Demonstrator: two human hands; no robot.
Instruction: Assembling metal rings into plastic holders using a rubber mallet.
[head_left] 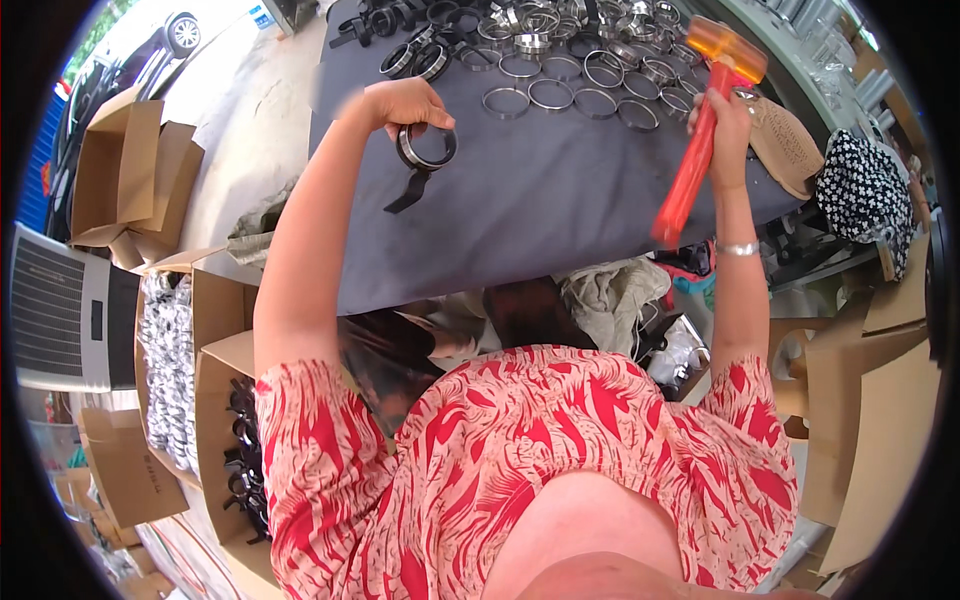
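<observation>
My left hand is closed on the upper edge of a black ring piece with a silver metal rim. A flat black tab hangs from the piece, just above the grey cloth-covered table. On the right, my right hand grips a mallet by its red handle. The mallet is raised, its translucent orange head at the top and the handle's end pointing down toward me. Between and beyond my hands lie many loose silver metal rings. Black ring pieces are heaped at the table's far left.
A tan perforated pad lies by the table's right edge, beside a black-and-white patterned cloth. Cardboard boxes stand at my left, holding silver and black parts. More cardboard is at my right. A grey slatted unit stands far left.
</observation>
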